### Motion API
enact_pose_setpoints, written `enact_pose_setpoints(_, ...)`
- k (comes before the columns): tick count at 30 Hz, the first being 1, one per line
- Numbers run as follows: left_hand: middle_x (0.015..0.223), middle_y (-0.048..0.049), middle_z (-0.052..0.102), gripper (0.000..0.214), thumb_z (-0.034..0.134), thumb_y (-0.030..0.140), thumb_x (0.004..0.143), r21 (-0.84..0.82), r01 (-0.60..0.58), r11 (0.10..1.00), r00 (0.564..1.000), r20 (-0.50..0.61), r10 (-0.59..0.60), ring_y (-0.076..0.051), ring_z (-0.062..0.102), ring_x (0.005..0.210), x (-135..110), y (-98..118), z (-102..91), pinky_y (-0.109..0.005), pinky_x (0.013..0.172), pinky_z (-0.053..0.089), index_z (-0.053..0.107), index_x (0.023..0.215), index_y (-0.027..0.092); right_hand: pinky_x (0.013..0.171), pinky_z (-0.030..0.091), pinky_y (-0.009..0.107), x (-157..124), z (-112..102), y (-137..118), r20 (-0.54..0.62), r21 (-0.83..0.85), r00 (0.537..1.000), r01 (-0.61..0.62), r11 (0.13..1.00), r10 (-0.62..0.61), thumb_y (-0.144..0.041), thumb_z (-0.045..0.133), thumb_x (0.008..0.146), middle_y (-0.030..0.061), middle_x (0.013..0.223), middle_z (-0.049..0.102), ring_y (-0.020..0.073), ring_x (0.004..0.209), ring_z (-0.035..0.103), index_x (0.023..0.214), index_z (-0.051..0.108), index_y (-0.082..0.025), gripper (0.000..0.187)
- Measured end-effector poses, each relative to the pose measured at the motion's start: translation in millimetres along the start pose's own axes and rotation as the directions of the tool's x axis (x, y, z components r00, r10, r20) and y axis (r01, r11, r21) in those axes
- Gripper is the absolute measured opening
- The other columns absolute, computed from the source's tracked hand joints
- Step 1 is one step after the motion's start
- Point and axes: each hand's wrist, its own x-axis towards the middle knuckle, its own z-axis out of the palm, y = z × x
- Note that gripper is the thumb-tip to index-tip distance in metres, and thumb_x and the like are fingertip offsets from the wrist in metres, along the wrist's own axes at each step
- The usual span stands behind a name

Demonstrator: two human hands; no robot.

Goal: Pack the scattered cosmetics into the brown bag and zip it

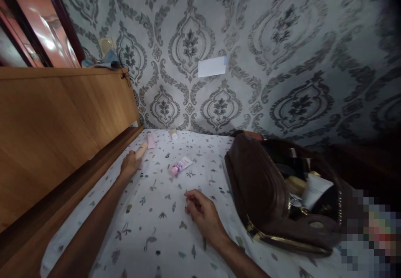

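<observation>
At the far left of the sheet, my left hand (129,164) is closed around a peach-coloured tube (141,150). Just beyond it lies a pink tube (151,140). A small cream-coloured container (173,134) with a pale round end is by the wall. In the middle of the sheet lies a white and pink squeeze tube (181,166) with purple print. My right hand (203,215) hovers or rests nearer to me, its fingers loosely curled and nothing seen in them. To its right stands an unzipped brown toiletry bag (257,178).
Inside the bag are a white tube (316,190), a yellowish item (296,185) and other toiletries. A wooden board (62,115) borders the patterned sheet (131,232) on the left. Behind is a wallpapered wall (191,82) with a white switch-like plate (212,66).
</observation>
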Motion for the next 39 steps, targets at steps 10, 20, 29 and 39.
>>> enact_pose_setpoints(10, 0.097, -0.0151, 0.071, 0.048, 0.059, 0.053, 0.085, -0.762, 0.236, 0.603, 0.733, 0.547, 0.404, -0.020, 0.068, 0.076, -80.4, 42.1, 23.3, -0.030, 0.067, 0.055, 0.061, 0.108, 0.011, 0.054, 0.048, 0.027, 1.8, -5.5, -14.7, -0.024, 0.192, 0.995, -0.090, 0.977, 0.097, -0.058, 0.063, 0.080, 0.0067, 0.087, 0.064, 0.0169, 0.067, 0.061, 0.112, 0.063, -0.016, 0.053)
enact_pose_setpoints(20, 0.083, -0.0137, 0.073, 0.047, 0.060, 0.053, 0.088, -0.651, 0.572, 0.499, 0.353, 0.745, 0.567, -0.019, 0.069, 0.062, -140.4, 71.6, 38.7, -0.029, 0.058, 0.057, 0.068, 0.096, 0.007, 0.046, 0.035, 0.021, 6.2, -13.7, -24.7, -0.028, 0.536, 0.996, -0.060, 0.842, 0.089, -0.057, 0.072, 0.075, -0.0049, 0.061, 0.051, 0.0081, 0.049, 0.043, 0.084, 0.060, -0.018, 0.042)
enact_pose_setpoints(29, 0.091, -0.0123, 0.074, 0.042, 0.066, 0.043, 0.086, -0.631, 0.604, 0.487, 0.277, 0.739, 0.614, -0.022, 0.072, 0.071, -140.9, 63.8, 37.0, -0.029, 0.059, 0.057, 0.064, 0.115, 0.013, 0.045, 0.036, 0.020, 7.1, -20.9, -46.8, -0.122, 0.623, 0.982, -0.035, 0.782, 0.141, -0.053, 0.079, 0.068, -0.0049, 0.068, 0.055, 0.0074, 0.051, 0.045, 0.089, 0.061, -0.019, 0.043)
enact_pose_setpoints(39, 0.087, -0.0125, 0.076, 0.037, 0.075, 0.038, 0.081, -0.598, 0.515, 0.614, 0.133, 0.763, 0.633, -0.022, 0.074, 0.073, -142.3, 57.6, 38.7, -0.026, 0.062, 0.055, 0.066, 0.104, 0.011, 0.042, 0.029, 0.019, 13.2, -33.5, -43.1, -0.170, 0.727, 0.954, -0.048, 0.685, 0.247, -0.061, 0.084, 0.056, -0.0086, 0.055, 0.043, 0.0063, 0.046, 0.032, 0.073, 0.056, -0.019, 0.053)
